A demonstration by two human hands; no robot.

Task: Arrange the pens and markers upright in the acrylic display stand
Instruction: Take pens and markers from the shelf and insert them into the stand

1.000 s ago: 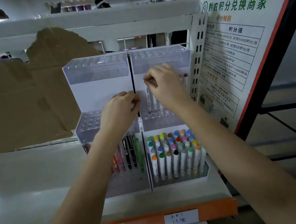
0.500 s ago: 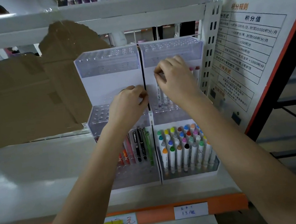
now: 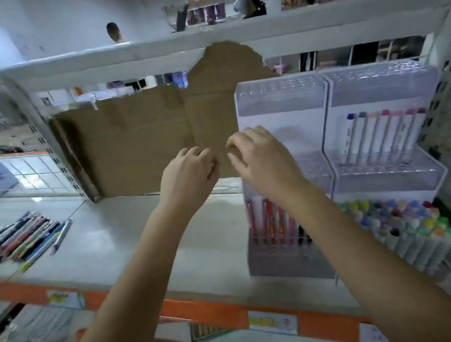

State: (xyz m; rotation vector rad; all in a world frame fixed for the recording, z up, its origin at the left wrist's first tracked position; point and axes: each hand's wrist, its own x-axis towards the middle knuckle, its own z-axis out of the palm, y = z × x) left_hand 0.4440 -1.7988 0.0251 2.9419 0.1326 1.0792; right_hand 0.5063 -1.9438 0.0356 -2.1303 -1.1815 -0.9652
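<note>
Both hands hung in the air at the centre of the view, in front of a torn sheet of cardboard (image 3: pixel 138 143) that leaned against the back of the shelf (image 3: pixel 131 242). The left hand (image 3: pixel 188 174) had its fingers loosely curled with nothing in them; the right hand (image 3: pixel 262 161), just beside it toward three o'clock, was likewise loosely curled and held nothing that could be made out through the blur. The acrylic display stand (image 3: pixel 280 95) stood on the shelf at about three o'clock from the hands, its left half partly behind the right wrist. In the stand's upper right tier a row of white markers (image 3: pixel 382 135) stood upright with coloured caps; below them, toward four o'clock, a dense block of coloured-cap markers (image 3: pixel 402 222) filled the lower right section, and red pens (image 3: pixel 271 219) stood in the lower left section. Well apart, at about nine o'clock, a heap of loose pens (image 3: pixel 23 239) lay flat on the shelf.
</note>
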